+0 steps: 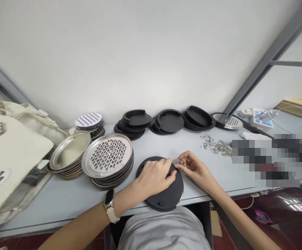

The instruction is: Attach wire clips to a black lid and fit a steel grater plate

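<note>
A round black disc (163, 194) rests at the table's front edge, with a small slot near its lower rim. My left hand (154, 177) lies across its top and grips it near the upper right edge, fingertips partly hidden. At that same edge, my right hand (195, 172) pinches a small metal ring clip (182, 164) between thumb and fingers. The clip's far end is covered by the fingers, so I cannot tell whether it passes through the disc. More metal clips (219, 146) lie in a loose pile to the right.
Left of the disc stand a stack of grater discs (110, 156) and a stack of metal lids (70, 152). Black disc stacks (170, 121) line the wall, beside a perforated grater (227, 121). A cream bag (13, 152) fills the left end. Part of the right side is pixelated.
</note>
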A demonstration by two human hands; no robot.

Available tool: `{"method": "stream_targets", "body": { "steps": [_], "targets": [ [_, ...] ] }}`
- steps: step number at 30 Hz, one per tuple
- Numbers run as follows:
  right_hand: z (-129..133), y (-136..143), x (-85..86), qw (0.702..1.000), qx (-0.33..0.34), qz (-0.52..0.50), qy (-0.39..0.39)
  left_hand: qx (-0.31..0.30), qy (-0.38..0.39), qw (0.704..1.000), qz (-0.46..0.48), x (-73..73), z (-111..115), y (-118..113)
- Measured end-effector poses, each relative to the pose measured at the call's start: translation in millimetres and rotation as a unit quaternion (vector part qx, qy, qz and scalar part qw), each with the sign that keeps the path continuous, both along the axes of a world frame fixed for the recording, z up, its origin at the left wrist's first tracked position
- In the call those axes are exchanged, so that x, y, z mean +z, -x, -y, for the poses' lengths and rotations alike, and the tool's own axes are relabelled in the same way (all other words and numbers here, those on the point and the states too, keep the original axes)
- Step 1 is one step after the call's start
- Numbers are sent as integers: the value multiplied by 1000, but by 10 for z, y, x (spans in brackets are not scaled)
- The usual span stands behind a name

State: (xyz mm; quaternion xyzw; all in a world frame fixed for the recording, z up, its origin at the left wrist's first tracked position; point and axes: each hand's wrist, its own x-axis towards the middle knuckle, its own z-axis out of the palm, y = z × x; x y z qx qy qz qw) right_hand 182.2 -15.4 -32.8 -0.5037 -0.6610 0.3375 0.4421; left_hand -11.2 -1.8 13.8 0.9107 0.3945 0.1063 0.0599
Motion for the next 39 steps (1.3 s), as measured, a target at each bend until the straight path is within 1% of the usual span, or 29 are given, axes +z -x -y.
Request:
{"method": "stream_targets", "body": {
  "steps": [4,8,12,19,22,25,28,32,35,39],
  "targets": [
    [-14,-6,-10,1000,3,-14,-2,-1,-3,1000,4,-9,-9,0],
    [-5,7,10,1000,17,-15,7,-5,-15,1000,6,-35,-22,5],
    [4,14,29,1000,18,-8,17,-5,-19,1000,4,-44,-19,11],
    [0,2,-19,999,30,-31,27,-2,-6,1000,-1,-23,-10,7],
    [2,-8,-9,1000,17,-18,16,-4,-13,1000,3,-31,-10,11],
    [-1,-21,23,1000,-14,-3,6,-6,-23,1000,6,-45,-11,14],
    [-16,-40,35,999,-41,-15,11,-5,-31,1000,4,-51,-12,10],
    [-39,-69,11,997,-49,-44,26,-4,-34,999,-1,-42,-16,2],
    [-50,-81,-4,997,-51,-47,35,-4,-35,999,-3,-38,-17,5],
    [-64,-80,-21,997,-50,-59,31,-6,-38,999,-3,-42,-19,11]
  ]
}}
